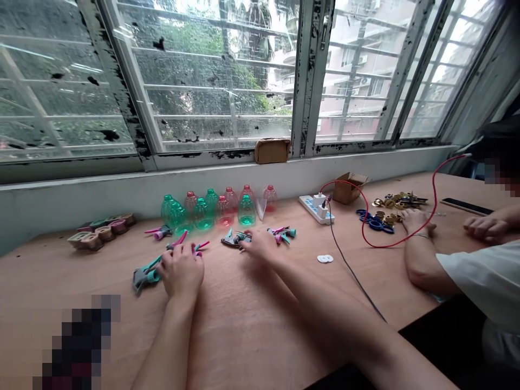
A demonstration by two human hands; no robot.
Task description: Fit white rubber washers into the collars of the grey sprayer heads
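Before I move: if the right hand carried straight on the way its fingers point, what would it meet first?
The spray trigger head lying on the table. The right hand's fingers look almost against it, though depth is unclear, so they may already touch.

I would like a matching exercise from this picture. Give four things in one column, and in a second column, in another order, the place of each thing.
Things:
1. left hand
2. brown parcel
3. black smartphone
4. white power strip

Places:
A. on the window sill
B. on the table, near the co-worker's hand
C. beside a cardboard box
D. beside a grey spray trigger head

Pairs: 1-D, 2-A, 3-B, 4-C
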